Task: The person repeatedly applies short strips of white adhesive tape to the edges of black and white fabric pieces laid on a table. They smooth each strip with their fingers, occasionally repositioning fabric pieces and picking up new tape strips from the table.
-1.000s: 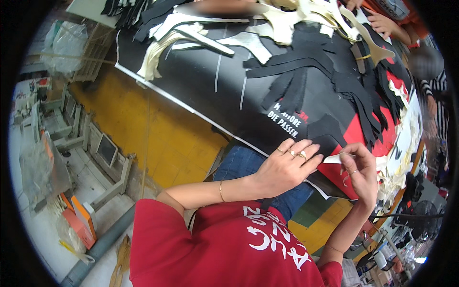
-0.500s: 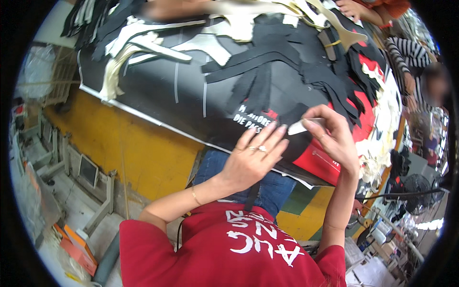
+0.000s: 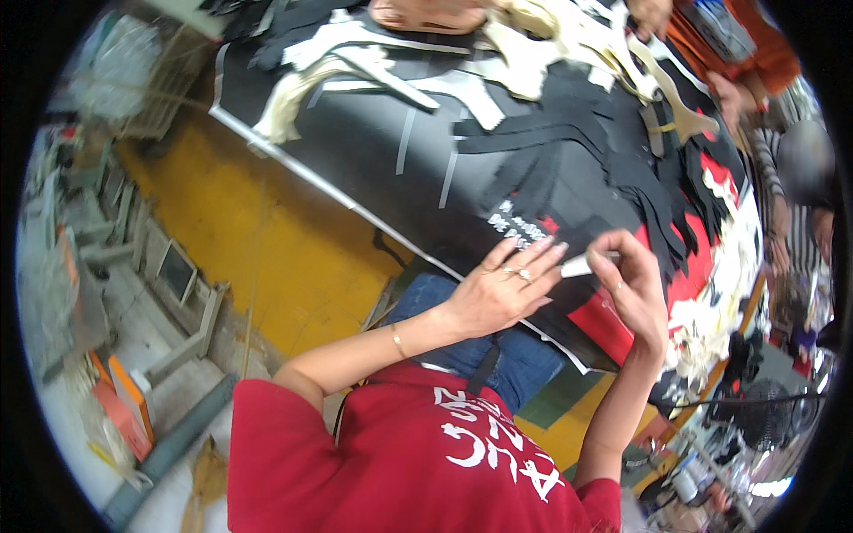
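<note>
My left hand (image 3: 506, 293) lies flat, fingers stretched out over the near edge of the black-covered table (image 3: 373, 169). Between thumb and fingers, my right hand (image 3: 635, 289) pinches a small white flat piece (image 3: 577, 266). The tip of this piece points at my left fingertips and comes close to them; whether they touch I cannot tell. Just beyond my hands, black fabric strips (image 3: 533, 133) lie overlapping. Whatever may be beneath my left palm is hidden.
Cream and white cut pieces (image 3: 524, 58) lie across the far side. A banded dark bundle (image 3: 658, 129) sits at the far right, near another person's hand (image 3: 651, 16). Pale scraps (image 3: 702, 311) pile along the right edge. A fan (image 3: 766, 413) stands beyond.
The view has turned, so the table and its pieces sit further right in the picture. My left hand stays flat, and my right still pinches the white piece, now held closer to my left fingertips.
</note>
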### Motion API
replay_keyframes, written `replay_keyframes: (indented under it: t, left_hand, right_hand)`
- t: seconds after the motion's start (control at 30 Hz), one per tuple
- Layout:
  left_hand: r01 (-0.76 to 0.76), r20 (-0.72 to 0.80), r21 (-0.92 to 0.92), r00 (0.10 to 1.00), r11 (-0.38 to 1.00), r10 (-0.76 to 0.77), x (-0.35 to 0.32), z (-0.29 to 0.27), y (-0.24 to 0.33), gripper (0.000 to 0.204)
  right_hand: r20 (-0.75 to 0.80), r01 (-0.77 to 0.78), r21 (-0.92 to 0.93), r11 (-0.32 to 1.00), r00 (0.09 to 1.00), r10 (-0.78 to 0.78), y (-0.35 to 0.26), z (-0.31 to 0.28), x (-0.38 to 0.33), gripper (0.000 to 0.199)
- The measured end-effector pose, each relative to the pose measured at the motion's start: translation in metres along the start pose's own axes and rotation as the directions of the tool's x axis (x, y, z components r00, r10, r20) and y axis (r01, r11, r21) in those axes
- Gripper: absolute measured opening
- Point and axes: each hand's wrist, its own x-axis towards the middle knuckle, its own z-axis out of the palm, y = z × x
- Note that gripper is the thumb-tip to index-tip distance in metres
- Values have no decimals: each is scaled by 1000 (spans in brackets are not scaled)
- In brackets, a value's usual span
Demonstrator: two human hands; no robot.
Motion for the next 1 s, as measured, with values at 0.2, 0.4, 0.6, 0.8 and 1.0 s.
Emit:
replay_keyframes:
  t: [0.2,0.4,0.6,0.8,1.0]
  left_hand:
    - [19,-51,-55,998,998,-22,-1,9,3,47]
    - [46,-75,-48,996,998,-49,1,14,8,47]
    - [53,-97,-63,994,997,-59,1,18,11,50]
    - [21,-199,-250,977,968,-72,2,25,4,63]
    - [14,-482,-199,869,980,-110,-62,3,-36,57]
  right_hand:
    - [-31,8,113,994,1000,-5,18,6,-35,13]
    - [-86,160,216,963,986,-144,37,0,-44,18]
    - [96,160,331,930,975,-202,37,11,-36,17]
    - [243,126,328,936,946,-213,4,55,-4,24]
    - [460,76,328,942,858,-229,-26,103,11,22]
